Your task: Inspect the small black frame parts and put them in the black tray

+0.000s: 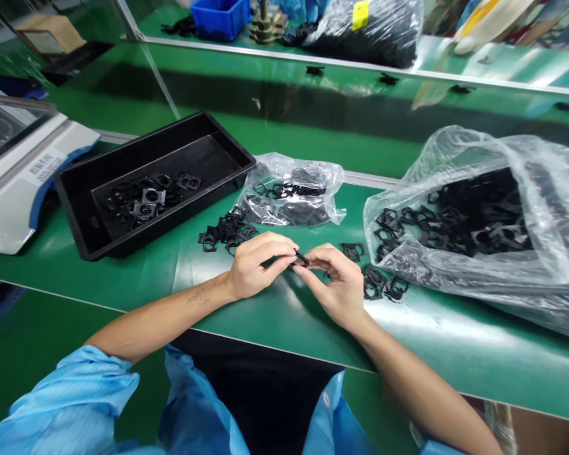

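Between my two hands, just above the green table (284, 309), is a small black plastic part (300, 258) with a ring-like opening. My left hand (260, 265) pinches its left end between thumb and fingers. The other end is pinched by my right hand (336, 281). Fingers cover much of the part. Loose black ring parts (227, 230) lie in a pile beyond my left hand. More loose black parts (373, 283) are scattered beside my right hand, near a large clear bag.
A black tray (88, 243) with several black parts stands at the left, beside a white scale (42, 161). A small clear bag (289, 212) of parts lies behind my hands. The large plastic bag (540, 208) fills the right. A ledge (275, 54) runs along the back.
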`<state>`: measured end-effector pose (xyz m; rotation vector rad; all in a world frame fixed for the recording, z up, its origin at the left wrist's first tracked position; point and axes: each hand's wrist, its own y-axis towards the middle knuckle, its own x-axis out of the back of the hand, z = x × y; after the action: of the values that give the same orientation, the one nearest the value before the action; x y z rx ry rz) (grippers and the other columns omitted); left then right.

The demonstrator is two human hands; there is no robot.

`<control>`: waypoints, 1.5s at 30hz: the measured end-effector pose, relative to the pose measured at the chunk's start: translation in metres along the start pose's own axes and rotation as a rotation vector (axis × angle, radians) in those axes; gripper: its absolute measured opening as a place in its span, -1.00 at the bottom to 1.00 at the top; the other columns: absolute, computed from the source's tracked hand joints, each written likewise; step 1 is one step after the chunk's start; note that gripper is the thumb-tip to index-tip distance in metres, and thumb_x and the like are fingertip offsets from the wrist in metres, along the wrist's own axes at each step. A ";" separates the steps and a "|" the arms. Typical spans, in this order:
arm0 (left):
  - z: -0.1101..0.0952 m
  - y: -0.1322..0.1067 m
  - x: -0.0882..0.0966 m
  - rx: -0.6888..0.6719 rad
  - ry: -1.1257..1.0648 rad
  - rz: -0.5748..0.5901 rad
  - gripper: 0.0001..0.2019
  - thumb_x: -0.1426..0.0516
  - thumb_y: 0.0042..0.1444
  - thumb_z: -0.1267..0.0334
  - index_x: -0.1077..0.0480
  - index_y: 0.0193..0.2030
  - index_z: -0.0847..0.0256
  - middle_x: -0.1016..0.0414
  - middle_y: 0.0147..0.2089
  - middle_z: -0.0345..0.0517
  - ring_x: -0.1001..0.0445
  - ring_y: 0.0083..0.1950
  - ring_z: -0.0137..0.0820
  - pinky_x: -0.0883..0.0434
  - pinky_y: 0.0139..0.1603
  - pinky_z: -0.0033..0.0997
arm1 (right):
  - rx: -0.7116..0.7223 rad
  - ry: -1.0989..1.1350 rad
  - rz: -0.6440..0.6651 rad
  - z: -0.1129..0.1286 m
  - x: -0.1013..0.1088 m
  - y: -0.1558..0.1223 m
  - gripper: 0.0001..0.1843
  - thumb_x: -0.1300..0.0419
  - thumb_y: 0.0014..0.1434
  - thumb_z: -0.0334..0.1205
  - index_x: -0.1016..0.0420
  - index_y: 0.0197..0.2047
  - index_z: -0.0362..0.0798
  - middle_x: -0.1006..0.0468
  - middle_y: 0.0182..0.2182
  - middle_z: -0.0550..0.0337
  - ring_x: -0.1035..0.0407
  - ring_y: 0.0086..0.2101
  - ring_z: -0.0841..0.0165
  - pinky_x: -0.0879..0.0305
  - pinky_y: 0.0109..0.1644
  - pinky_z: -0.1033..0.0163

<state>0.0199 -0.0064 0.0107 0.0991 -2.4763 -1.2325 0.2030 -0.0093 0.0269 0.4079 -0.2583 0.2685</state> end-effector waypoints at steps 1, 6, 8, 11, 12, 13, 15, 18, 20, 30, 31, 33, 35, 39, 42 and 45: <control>0.000 0.000 0.000 -0.021 0.018 0.008 -0.94 -0.22 0.21 0.44 -0.48 -0.22 0.22 -0.64 -0.24 -0.08 -0.62 -0.20 -0.42 -0.55 -0.14 -0.41 | 0.001 -0.008 0.001 0.000 0.000 0.000 -0.90 -0.33 0.22 -0.20 -0.50 -0.22 0.02 -0.55 -0.30 0.15 -0.47 -0.38 0.35 -0.52 -0.25 0.20; 0.000 0.002 0.003 0.003 0.028 0.057 -0.96 -0.21 0.23 0.42 -0.48 -0.23 0.22 -0.64 -0.24 -0.09 -0.60 -0.22 -0.43 -0.52 -0.13 -0.41 | 0.054 -0.103 0.009 0.000 0.002 0.002 -0.92 -0.32 0.23 -0.21 -0.50 -0.25 0.01 -0.56 -0.34 0.15 -0.45 -0.36 0.32 -0.50 -0.26 0.19; 0.000 0.003 0.003 0.145 -0.073 0.063 -0.98 -0.21 0.24 0.36 -0.46 -0.23 0.23 -0.63 -0.26 -0.11 -0.60 -0.23 -0.44 -0.52 -0.13 -0.43 | 0.094 -0.125 0.014 0.000 0.003 0.004 -0.94 -0.32 0.22 -0.25 -0.51 -0.25 0.00 -0.57 -0.35 0.15 -0.46 -0.36 0.32 -0.49 -0.25 0.18; 0.001 0.002 0.001 0.347 -0.255 0.056 -0.89 -0.23 0.24 0.24 -0.44 -0.21 0.23 -0.57 -0.29 -0.15 -0.56 -0.27 -0.46 -0.51 -0.19 -0.47 | 0.136 -0.132 0.017 0.002 0.004 0.006 -0.96 -0.31 0.22 -0.29 -0.53 -0.24 0.00 -0.58 -0.35 0.15 -0.47 -0.34 0.30 -0.48 -0.22 0.16; 0.001 0.001 0.000 0.384 -0.299 0.056 -0.86 -0.24 0.24 0.21 -0.44 -0.21 0.23 -0.56 -0.29 -0.15 -0.55 -0.29 -0.47 -0.51 -0.21 -0.48 | 0.134 -0.123 0.014 0.003 0.004 0.006 -0.96 -0.32 0.22 -0.29 -0.54 -0.23 0.00 -0.58 -0.35 0.15 -0.47 -0.34 0.30 -0.49 -0.21 0.16; 0.002 0.001 -0.001 0.410 -0.331 0.055 -0.85 -0.24 0.24 0.19 -0.44 -0.20 0.24 -0.55 -0.29 -0.15 -0.55 -0.30 -0.48 -0.51 -0.22 -0.49 | 0.120 -0.108 0.011 0.004 0.004 0.006 -0.94 -0.32 0.22 -0.29 -0.56 -0.21 0.00 -0.58 -0.34 0.15 -0.47 -0.34 0.31 -0.49 -0.21 0.17; 0.003 0.001 -0.001 0.437 -0.358 0.056 -0.85 -0.24 0.24 0.19 -0.45 -0.21 0.24 -0.55 -0.29 -0.16 -0.55 -0.31 -0.48 -0.51 -0.24 -0.50 | 0.052 -0.057 -0.002 0.004 0.004 0.007 -0.90 -0.34 0.21 -0.25 -0.59 -0.17 0.01 -0.58 -0.32 0.14 -0.47 -0.34 0.32 -0.51 -0.20 0.17; 0.004 0.002 0.000 0.423 -0.326 0.074 -0.87 -0.24 0.24 0.21 -0.45 -0.23 0.23 -0.54 -0.33 -0.19 -0.54 -0.34 -0.49 -0.51 -0.26 -0.50 | -0.138 0.104 -0.017 0.002 0.004 0.009 -0.79 -0.38 0.17 -0.11 -0.63 -0.15 0.01 -0.57 -0.28 0.14 -0.48 -0.33 0.34 -0.55 -0.19 0.18; 0.004 0.002 0.001 0.380 -0.280 0.092 -0.90 -0.20 0.27 0.25 -0.47 -0.22 0.23 -0.57 -0.30 -0.16 -0.55 -0.30 -0.47 -0.52 -0.21 -0.47 | -0.296 0.258 -0.010 -0.002 0.005 0.011 -0.70 -0.42 0.11 0.00 -0.64 -0.16 0.00 -0.56 -0.30 0.17 -0.48 -0.37 0.37 -0.57 -0.24 0.19; 0.003 -0.002 -0.002 0.344 -0.202 0.091 -0.88 -0.24 0.22 0.25 -0.51 -0.15 0.22 -0.61 -0.23 -0.10 -0.58 -0.23 -0.42 -0.54 -0.14 -0.42 | -0.246 0.174 -0.039 -0.003 0.007 0.012 -0.66 -0.44 0.07 0.03 -0.68 -0.14 0.02 -0.60 -0.25 0.13 -0.51 -0.28 0.34 -0.57 -0.13 0.19; 0.003 -0.002 -0.002 0.337 -0.195 0.089 -0.89 -0.24 0.23 0.26 -0.52 -0.14 0.22 -0.60 -0.23 -0.10 -0.58 -0.23 -0.42 -0.54 -0.14 -0.43 | -0.245 0.168 -0.044 -0.003 0.007 0.012 -0.65 -0.44 0.08 0.03 -0.67 -0.14 0.02 -0.60 -0.25 0.13 -0.52 -0.27 0.33 -0.57 -0.13 0.20; 0.002 -0.001 0.000 0.315 -0.191 0.098 -0.88 -0.21 0.25 0.29 -0.52 -0.11 0.22 -0.60 -0.22 -0.09 -0.58 -0.21 -0.42 -0.54 -0.15 -0.43 | -0.297 0.222 -0.039 -0.003 0.007 0.013 -0.64 -0.45 0.06 0.03 -0.65 -0.15 0.00 -0.61 -0.30 0.16 -0.52 -0.31 0.35 -0.57 -0.14 0.20; 0.003 0.000 0.001 0.276 -0.173 0.126 -0.86 -0.17 0.27 0.33 -0.52 -0.08 0.22 -0.60 -0.17 -0.06 -0.58 -0.15 -0.41 -0.55 -0.10 -0.39 | -0.387 0.336 -0.027 -0.005 0.008 0.015 -0.64 -0.47 0.03 0.01 -0.63 -0.19 -0.03 -0.60 -0.38 0.21 -0.51 -0.41 0.40 -0.57 -0.21 0.23; 0.004 0.000 0.002 0.171 -0.069 0.176 -0.79 -0.12 0.26 0.42 -0.54 -0.04 0.19 -0.58 -0.01 0.03 -0.56 0.04 -0.32 -0.52 0.11 -0.21 | -0.541 0.511 -0.005 -0.005 0.008 0.019 -0.58 -0.53 -0.08 0.03 -0.59 -0.26 -0.07 -0.57 -0.49 0.27 -0.46 -0.57 0.46 -0.53 -0.39 0.29; 0.005 -0.002 0.001 0.119 -0.016 0.176 -0.77 -0.13 0.25 0.44 -0.55 -0.04 0.17 -0.60 -0.01 0.01 -0.58 0.04 -0.34 -0.54 0.10 -0.24 | -0.610 0.559 0.006 -0.003 0.009 0.021 -0.53 -0.55 -0.15 0.04 -0.58 -0.28 -0.08 -0.59 -0.49 0.26 -0.46 -0.58 0.45 -0.52 -0.42 0.30; 0.005 -0.002 0.000 0.112 -0.016 0.136 -0.79 -0.15 0.25 0.43 -0.57 -0.07 0.18 -0.64 -0.07 -0.03 -0.62 -0.05 -0.38 -0.57 0.02 -0.34 | -0.612 0.556 0.037 -0.002 0.009 0.021 -0.54 -0.51 -0.08 0.09 -0.58 -0.28 -0.08 -0.59 -0.49 0.25 -0.47 -0.58 0.45 -0.52 -0.41 0.29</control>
<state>0.0177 -0.0044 0.0063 -0.0494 -2.5192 -1.0437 0.2056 0.0123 0.0357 -0.2820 0.2017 0.3132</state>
